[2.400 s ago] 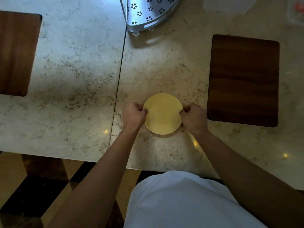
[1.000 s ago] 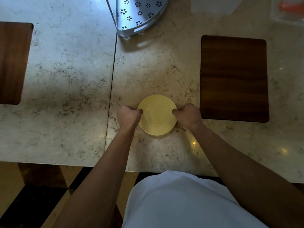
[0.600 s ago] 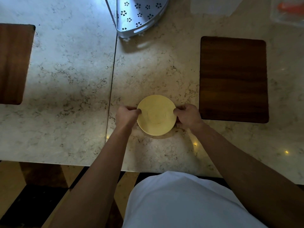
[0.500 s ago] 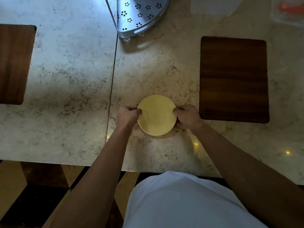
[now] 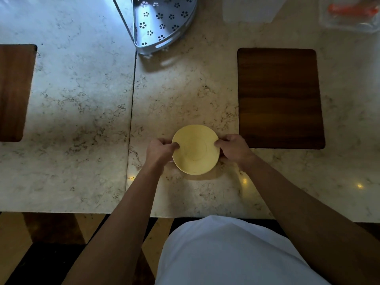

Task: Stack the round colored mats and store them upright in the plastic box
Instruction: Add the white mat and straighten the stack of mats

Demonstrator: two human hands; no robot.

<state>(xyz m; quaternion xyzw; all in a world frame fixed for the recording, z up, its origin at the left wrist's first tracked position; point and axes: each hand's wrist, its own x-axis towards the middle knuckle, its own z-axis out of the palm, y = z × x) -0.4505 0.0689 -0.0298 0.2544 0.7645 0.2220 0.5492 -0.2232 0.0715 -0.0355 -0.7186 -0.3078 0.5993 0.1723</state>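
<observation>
A round yellow mat (image 5: 195, 150) tops a stack near the front of the marble table (image 5: 82, 112); what lies beneath it is hidden. My left hand (image 5: 159, 150) grips its left edge, thumb on top. Opposite, on the right edge, my right hand (image 5: 233, 148) grips the same way. A clear plastic box (image 5: 249, 8) stands at the far edge, cut off by the frame. A second clear container (image 5: 349, 15) with something orange inside sits at the far right.
A dark wooden board (image 5: 280, 97) lies just right of my right hand. Another wooden board (image 5: 14, 91) is at the left edge. A grey perforated corner rack (image 5: 162, 23) stands at the back centre. A seam (image 5: 131, 112) splits the tabletop.
Both hands have stayed on the yellow mat's edges, shifting their grip slightly. The view has drifted a little; the mat has barely moved.
</observation>
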